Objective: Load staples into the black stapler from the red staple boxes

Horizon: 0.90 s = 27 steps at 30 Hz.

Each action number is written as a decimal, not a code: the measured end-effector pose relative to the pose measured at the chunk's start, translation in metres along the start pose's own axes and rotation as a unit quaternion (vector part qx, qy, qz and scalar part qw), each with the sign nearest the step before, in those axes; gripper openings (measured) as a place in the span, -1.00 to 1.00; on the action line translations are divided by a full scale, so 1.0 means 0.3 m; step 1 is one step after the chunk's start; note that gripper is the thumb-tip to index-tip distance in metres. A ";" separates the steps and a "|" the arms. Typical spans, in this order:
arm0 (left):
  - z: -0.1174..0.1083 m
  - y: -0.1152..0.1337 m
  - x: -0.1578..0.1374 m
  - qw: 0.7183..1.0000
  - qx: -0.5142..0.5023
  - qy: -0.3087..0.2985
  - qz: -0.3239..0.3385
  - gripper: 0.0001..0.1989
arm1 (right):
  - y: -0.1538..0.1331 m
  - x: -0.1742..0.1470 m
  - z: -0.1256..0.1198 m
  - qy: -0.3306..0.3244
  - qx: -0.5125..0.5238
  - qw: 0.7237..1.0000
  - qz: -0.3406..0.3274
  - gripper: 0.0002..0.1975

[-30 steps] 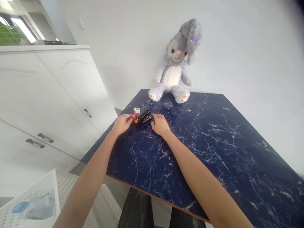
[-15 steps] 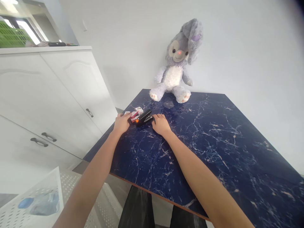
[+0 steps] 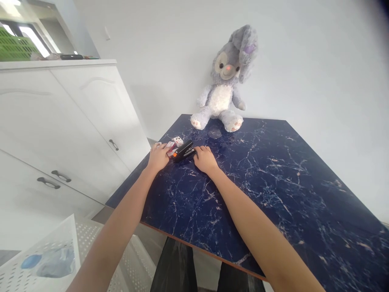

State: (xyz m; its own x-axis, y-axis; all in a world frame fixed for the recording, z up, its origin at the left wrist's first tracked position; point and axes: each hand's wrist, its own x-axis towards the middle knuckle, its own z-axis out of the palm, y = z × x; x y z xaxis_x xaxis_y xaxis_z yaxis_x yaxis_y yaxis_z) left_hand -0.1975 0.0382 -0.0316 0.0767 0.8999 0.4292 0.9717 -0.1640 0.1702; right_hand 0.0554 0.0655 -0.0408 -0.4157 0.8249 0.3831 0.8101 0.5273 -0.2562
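While parked on the table (image 3: 273,182), saw one black stapler (image 3: 183,150) between left hand (image 3: 158,157) and right hand (image 3: 206,159), fingers loosely curled, gripping nothing; three little boxes (image 3: 173,145) beside; one plush bunny (image 3: 226,81).

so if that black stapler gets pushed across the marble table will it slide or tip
The black stapler lies long and low, so it probably slides rather than tips. The marble table looks glossy, so likely little grip. It looks rigid and probably heavy for its size; the right hand beside it could steady it.
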 end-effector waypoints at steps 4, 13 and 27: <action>-0.019 0.022 -0.010 0.994 -0.085 0.001 0.069 -0.49 | -0.001 -0.004 -0.002 -0.018 0.019 1.000 -0.002 -0.43; -0.034 0.073 -0.025 0.983 -0.165 0.016 0.078 -0.37 | 0.005 0.008 0.004 0.009 0.074 0.997 0.037 -0.32; -0.067 0.191 -0.070 0.963 -0.216 0.153 0.057 -0.54 | 0.272 -0.286 -0.220 0.041 0.217 0.973 0.064 -0.51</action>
State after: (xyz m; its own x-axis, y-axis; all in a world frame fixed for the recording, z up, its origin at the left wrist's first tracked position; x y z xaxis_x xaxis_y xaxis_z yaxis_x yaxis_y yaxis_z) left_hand -0.1480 0.0019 -0.0131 0.0443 0.7160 0.6967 0.7719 -0.4672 0.4311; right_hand 0.1843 0.0243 -0.0361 -0.2740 0.8803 0.3873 0.5950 0.4716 -0.6508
